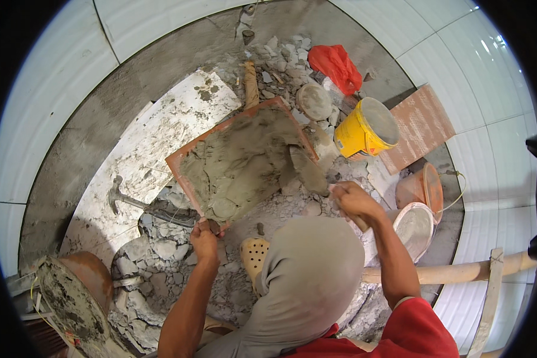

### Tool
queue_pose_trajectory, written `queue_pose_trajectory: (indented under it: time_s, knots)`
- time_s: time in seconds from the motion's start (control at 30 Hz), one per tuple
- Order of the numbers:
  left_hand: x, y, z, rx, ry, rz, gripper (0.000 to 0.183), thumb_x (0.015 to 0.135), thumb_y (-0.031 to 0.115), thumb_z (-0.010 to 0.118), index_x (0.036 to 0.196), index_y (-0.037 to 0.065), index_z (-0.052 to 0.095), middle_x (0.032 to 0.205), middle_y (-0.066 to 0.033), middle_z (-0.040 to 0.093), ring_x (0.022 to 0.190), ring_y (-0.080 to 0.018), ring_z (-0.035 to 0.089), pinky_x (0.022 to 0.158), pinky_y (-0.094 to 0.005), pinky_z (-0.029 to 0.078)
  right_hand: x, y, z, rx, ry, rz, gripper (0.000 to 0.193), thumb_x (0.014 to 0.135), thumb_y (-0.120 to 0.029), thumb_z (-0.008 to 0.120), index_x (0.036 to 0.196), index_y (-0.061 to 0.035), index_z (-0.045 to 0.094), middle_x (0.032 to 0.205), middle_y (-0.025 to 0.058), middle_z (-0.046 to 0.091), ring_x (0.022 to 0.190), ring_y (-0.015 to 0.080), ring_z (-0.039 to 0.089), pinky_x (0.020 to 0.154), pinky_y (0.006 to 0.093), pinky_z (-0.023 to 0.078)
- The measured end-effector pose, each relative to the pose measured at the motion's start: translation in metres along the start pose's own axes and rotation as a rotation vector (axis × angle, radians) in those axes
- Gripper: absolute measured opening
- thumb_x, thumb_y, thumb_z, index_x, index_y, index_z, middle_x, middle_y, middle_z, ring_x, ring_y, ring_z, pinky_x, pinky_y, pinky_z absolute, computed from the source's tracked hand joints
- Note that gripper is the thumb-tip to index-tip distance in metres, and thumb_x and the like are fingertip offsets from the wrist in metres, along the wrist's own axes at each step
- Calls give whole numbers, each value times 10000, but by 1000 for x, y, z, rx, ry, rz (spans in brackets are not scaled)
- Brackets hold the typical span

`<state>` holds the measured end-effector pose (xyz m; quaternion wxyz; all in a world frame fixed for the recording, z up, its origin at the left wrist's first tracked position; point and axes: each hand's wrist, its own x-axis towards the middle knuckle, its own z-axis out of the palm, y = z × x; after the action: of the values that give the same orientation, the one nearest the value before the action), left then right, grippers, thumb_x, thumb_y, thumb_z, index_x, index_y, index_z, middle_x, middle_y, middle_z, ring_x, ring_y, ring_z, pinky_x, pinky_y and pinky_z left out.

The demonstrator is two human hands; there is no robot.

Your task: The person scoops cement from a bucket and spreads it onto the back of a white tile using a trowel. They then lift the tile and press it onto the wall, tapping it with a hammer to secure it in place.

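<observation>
Left grip (205, 240) pinches the tile (241, 158) by its edge, right grip (353, 201) the trowel (307, 170) (rubble (161, 246) crowds close); yellow bucket (351, 130) holds something grey.

No text is legible. The yellow bucket (357, 132) carries a printed label (342, 142) on its side, the lettering too small to read; the reddish-brown slab (420, 128) near it bears pale markings, which likewise cannot be deciphered.

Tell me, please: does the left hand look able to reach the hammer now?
Probably yes: the hammer lies close beside the left hand, with nothing tall between. That hand holds the tile by its corner, though, and may need to release it.
</observation>
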<state>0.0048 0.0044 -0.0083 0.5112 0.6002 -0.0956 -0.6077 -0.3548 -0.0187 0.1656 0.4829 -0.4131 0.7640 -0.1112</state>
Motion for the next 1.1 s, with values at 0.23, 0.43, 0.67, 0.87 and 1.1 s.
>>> queue_pose_trajectory:
  time_s: [0.23,0.43,0.67,0.87,1.1]
  knots:
    - [4,-1,-3,28,38,-40,285,1081,250,503,899,37,552,776,-39,559,649,-145,538,551,-303,485,8,-11,-12,470,-110,171,357,1052,-381,512,993,-36,579,696,45,567,460,133,499,399,302,436]
    - [4,-1,-4,47,19,-53,284,1075,279,515,997,16,591,833,-49,589,671,-141,564,535,-285,503,30,-16,10,442,-157,164,339,1041,-365,527,977,-36,579,674,30,557,446,120,486,403,284,428]
    - [3,-1,-2,50,3,-25,290,1076,274,509,927,35,576,785,-33,578,650,-127,538,546,-277,493,33,-21,31,68,-176,-33,349,1044,-318,491,999,17,582,690,86,590,478,202,542,451,365,469]
    - [1,2,1,0,43,-47,288,1071,262,520,898,36,569,764,-24,575,627,-121,522,548,-274,489,30,-20,80,-655,47,-719,389,1052,-298,469,1034,65,608,840,290,676,760,497,652,726,568,515]
    - [-1,2,1,34,33,-49,270,1073,232,511,890,45,578,736,-17,550,616,-130,508,553,-293,506,1,-24,77,-644,256,-341,376,1037,-322,478,1046,25,622,924,275,711,814,438,699,749,524,528]
